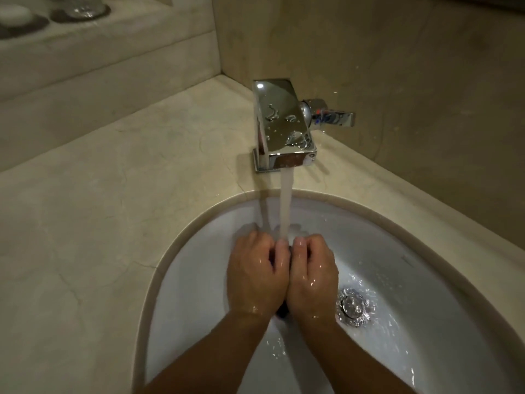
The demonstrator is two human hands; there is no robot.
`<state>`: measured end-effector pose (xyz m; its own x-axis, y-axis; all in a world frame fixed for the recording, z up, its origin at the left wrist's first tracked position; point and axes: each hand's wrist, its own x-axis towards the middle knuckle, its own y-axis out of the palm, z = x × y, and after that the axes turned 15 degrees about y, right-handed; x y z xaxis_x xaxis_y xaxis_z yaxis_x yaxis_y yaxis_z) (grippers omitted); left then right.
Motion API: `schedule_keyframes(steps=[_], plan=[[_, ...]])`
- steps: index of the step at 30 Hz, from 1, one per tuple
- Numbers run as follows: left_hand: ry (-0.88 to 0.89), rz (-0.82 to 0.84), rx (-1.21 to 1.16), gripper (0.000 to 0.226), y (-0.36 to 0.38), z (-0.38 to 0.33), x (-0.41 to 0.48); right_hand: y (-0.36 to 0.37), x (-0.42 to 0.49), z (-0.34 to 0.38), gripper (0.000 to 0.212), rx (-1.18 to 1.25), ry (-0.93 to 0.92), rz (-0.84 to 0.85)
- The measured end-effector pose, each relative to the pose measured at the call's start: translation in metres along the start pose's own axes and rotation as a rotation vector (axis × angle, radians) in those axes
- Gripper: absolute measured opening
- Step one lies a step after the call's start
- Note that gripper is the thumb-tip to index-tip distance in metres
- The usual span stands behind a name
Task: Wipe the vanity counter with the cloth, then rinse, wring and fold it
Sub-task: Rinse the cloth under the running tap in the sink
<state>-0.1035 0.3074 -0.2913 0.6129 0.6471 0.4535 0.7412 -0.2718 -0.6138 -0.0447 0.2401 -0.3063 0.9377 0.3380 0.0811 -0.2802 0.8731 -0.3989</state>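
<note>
My left hand (255, 277) and my right hand (312, 277) are pressed side by side over the white sink basin (193, 280), both wet. They are closed around a dark cloth (281, 311), which is almost wholly hidden; only a small dark bit shows below the palms and between the fingers. Water (285, 206) runs from the chrome faucet (284, 123) onto my fingertips. The beige marble vanity counter (99, 194) surrounds the basin.
The faucet's side lever (335, 116) points right. A chrome drain (352, 307) lies to the right of my hands, with water swirling around it. A raised ledge at the back left carries a glass (82, 8) and a pale object (14, 14). Marble walls close in behind and at right.
</note>
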Motion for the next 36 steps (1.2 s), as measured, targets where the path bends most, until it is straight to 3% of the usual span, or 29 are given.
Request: schedule_keyframes(steps=[2,5,7,11,17,20,23,26,29,32,36], plan=[[0.057,0.031,0.051,0.026,0.007,0.006,-0.010,0.003,-0.007,-0.010,0.012,-0.044,-0.004,-0.056],[0.080,0.057,0.030,0.014,0.011,0.016,-0.020,0.005,-0.011,-0.019,0.036,-0.103,-0.005,-0.012],[0.064,0.066,0.007,0.025,0.013,0.020,-0.018,0.007,-0.006,-0.024,0.043,-0.179,-0.054,0.038],[0.188,0.140,0.120,0.032,0.019,0.027,-0.016,0.008,0.003,-0.041,0.016,-0.432,-0.300,0.030],[0.129,0.116,0.389,0.043,0.024,0.015,0.004,0.007,0.021,-0.035,0.017,-0.566,-0.301,0.002],[0.066,0.120,0.326,0.065,0.027,0.007,0.014,0.007,0.028,-0.024,0.038,-0.502,-0.037,0.024],[-0.039,0.201,0.252,0.065,0.027,0.003,0.017,0.003,0.032,-0.018,0.059,-0.431,0.105,0.103],[-0.072,0.249,0.253,0.064,0.026,0.001,0.018,-0.004,0.035,-0.011,0.044,-0.531,0.092,0.241],[0.000,0.161,0.218,0.046,0.017,-0.004,0.023,-0.007,0.034,0.008,0.044,-0.367,0.255,0.285],[0.008,0.115,0.021,0.036,0.000,-0.007,0.025,-0.010,0.025,0.019,0.028,-0.182,0.039,0.134],[0.038,0.047,-0.069,0.023,-0.017,-0.010,0.013,-0.010,0.014,0.022,0.021,0.004,0.084,0.089]])
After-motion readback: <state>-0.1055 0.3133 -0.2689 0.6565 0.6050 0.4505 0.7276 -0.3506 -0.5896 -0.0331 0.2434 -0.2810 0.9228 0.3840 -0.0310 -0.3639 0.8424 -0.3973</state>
